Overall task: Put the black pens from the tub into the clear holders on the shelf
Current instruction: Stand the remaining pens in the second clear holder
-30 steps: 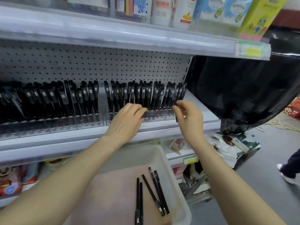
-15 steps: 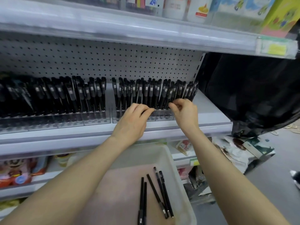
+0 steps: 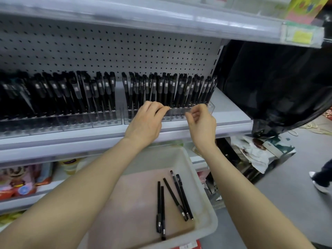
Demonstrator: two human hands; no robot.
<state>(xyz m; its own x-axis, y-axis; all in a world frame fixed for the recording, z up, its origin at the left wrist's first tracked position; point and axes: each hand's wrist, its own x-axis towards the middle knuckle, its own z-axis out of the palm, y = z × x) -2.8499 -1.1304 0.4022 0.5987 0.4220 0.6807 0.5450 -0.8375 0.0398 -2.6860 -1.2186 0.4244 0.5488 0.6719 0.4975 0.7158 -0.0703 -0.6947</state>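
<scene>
Both hands are up at the shelf (image 3: pixel 231 112) — the left hand (image 3: pixel 145 123) curls its fingers (image 3: pixel 161 109) over the front rim of the right clear holder (image 3: pixel 176 115), while the right hand (image 3: pixel 203 123) beside it is loosely curled, holding nothing. Five black pens (image 3: pixel 175 199) lie in the tub (image 3: pixel 197 187) below.

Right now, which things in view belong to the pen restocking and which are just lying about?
Job: five loose pens; tub; clear holders; shelved pens.
Lying about: black plastic sheet; lower-shelf packets; scattered papers.
</scene>
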